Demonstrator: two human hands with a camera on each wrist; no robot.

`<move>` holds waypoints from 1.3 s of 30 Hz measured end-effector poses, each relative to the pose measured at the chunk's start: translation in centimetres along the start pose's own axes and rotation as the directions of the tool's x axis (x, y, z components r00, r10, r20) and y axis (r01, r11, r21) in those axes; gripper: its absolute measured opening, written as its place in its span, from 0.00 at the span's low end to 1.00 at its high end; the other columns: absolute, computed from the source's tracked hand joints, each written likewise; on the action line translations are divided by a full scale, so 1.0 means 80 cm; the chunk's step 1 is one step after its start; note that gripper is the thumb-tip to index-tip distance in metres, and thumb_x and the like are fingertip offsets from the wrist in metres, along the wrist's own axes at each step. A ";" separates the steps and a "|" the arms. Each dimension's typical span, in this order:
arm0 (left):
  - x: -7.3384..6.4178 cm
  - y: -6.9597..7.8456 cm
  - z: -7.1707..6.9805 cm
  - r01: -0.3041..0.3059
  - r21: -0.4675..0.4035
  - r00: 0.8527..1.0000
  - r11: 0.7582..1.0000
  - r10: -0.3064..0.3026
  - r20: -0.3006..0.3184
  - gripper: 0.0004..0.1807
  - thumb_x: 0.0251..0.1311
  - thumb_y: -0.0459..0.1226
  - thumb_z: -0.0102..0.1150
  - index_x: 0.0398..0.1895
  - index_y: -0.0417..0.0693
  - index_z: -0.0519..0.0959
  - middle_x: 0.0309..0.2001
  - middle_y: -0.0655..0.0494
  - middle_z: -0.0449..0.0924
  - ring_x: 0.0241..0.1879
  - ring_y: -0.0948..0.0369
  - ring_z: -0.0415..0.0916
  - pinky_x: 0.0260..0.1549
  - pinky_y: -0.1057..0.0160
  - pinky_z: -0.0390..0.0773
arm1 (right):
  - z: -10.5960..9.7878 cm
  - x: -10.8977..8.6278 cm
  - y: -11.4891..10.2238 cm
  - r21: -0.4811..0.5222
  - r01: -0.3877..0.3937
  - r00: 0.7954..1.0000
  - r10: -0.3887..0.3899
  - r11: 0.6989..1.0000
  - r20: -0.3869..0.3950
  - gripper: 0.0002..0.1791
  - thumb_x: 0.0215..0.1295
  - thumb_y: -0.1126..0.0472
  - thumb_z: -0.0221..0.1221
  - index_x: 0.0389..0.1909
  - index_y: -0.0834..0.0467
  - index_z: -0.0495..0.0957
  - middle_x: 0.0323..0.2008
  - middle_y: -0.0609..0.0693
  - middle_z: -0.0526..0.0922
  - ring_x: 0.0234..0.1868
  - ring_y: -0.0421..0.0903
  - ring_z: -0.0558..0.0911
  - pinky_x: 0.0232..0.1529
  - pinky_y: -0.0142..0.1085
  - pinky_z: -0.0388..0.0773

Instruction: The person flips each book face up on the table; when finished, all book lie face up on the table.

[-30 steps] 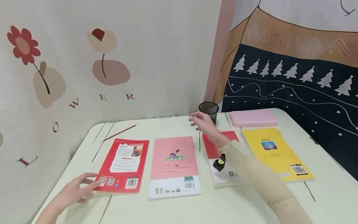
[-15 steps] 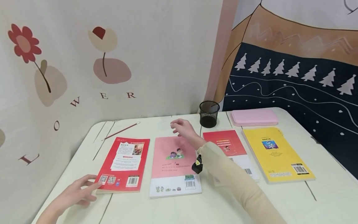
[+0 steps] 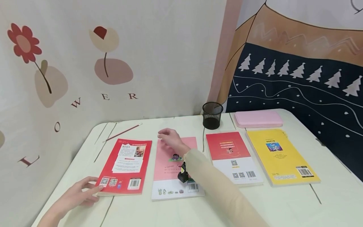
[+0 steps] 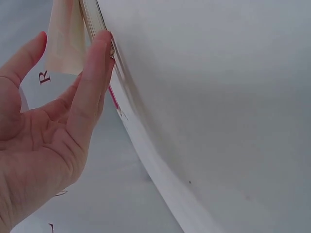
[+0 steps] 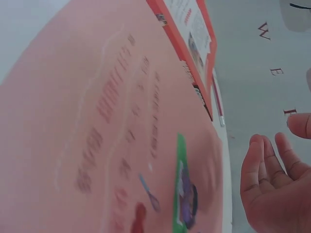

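Observation:
My left hand (image 3: 77,194) is at the lower left corner of a red book (image 3: 129,164), its fingertips touching the corner. In the left wrist view, the fingers (image 4: 90,87) of this hand reach the book's page edge (image 4: 91,17), while the thumb stands apart. Over the upper part of a pink and white book (image 3: 161,186) hovers my right hand (image 3: 173,140), holding nothing. The right wrist view shows its fingers (image 5: 265,165) loosely bent, with the pink cover (image 5: 87,121) below. My right forearm and wrist camera hide part of that book.
A red pencil (image 3: 123,132) lies behind the red book. To the right are a red and white book (image 3: 233,157) and a yellow book (image 3: 279,160). A black mesh pen holder (image 3: 212,116) and a pink case (image 3: 258,119) stand along the table's back.
My right hand has moved left, from in front of the pen holder to above the pink book, uncovering the red and white book. The left hand has stayed nearly still.

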State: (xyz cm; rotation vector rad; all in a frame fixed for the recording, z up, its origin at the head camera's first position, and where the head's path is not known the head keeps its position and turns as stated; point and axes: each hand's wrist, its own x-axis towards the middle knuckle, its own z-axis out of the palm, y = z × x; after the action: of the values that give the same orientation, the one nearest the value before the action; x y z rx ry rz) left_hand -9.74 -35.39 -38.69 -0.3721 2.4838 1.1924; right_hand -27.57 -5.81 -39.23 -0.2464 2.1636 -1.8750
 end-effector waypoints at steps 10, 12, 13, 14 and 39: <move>0.002 0.006 -0.001 -0.034 0.026 0.999 0.999 0.034 -0.005 0.39 0.53 0.46 0.58 0.56 0.28 0.54 0.37 0.46 0.70 0.30 0.53 0.77 0.31 0.58 0.78 | 0.035 0.004 0.006 -0.086 -0.050 0.999 0.051 0.995 0.009 0.13 0.56 0.60 0.58 0.44 0.57 0.76 0.33 0.44 0.75 0.34 0.47 0.76 0.30 0.37 0.74; 0.004 0.007 -0.002 -0.041 0.027 0.999 0.999 0.042 -0.002 0.38 0.53 0.45 0.58 0.56 0.28 0.54 0.36 0.47 0.70 0.30 0.53 0.77 0.31 0.58 0.78 | 0.040 0.004 0.007 -0.119 -0.063 0.998 0.064 0.991 0.001 0.13 0.56 0.59 0.59 0.43 0.55 0.76 0.33 0.43 0.76 0.33 0.45 0.75 0.32 0.36 0.74; 0.004 0.008 -0.002 -0.043 0.028 0.999 0.999 0.043 0.001 0.38 0.53 0.45 0.58 0.56 0.28 0.54 0.36 0.47 0.70 0.30 0.53 0.77 0.31 0.57 0.78 | 0.042 0.005 0.008 -0.137 -0.071 0.997 0.071 0.988 -0.004 0.12 0.55 0.59 0.59 0.42 0.54 0.76 0.34 0.43 0.76 0.34 0.43 0.75 0.32 0.35 0.73; 0.004 0.008 -0.002 -0.046 0.026 0.999 0.999 0.045 0.005 0.37 0.53 0.45 0.58 0.56 0.28 0.54 0.36 0.47 0.70 0.30 0.53 0.77 0.31 0.57 0.78 | 0.044 0.007 0.009 -0.155 -0.079 0.997 0.078 0.985 -0.010 0.12 0.55 0.58 0.60 0.41 0.52 0.76 0.34 0.42 0.76 0.34 0.42 0.75 0.33 0.34 0.73; 0.006 0.004 -0.006 -0.066 0.058 0.996 0.996 0.062 0.066 0.31 0.52 0.42 0.60 0.49 0.23 0.64 0.35 0.49 0.71 0.29 0.56 0.75 0.32 0.57 0.78 | 0.060 0.020 0.007 -0.540 -0.040 0.990 0.106 0.841 0.092 0.26 0.58 0.55 0.56 0.58 0.50 0.65 0.53 0.45 0.70 0.49 0.41 0.70 0.51 0.39 0.67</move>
State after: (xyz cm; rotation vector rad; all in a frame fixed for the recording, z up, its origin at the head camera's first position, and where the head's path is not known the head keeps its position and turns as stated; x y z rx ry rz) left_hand -10.40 -35.64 -38.36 -0.2365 2.4870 1.1325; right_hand -27.60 -10.77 -40.55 -0.3648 2.5273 -1.1358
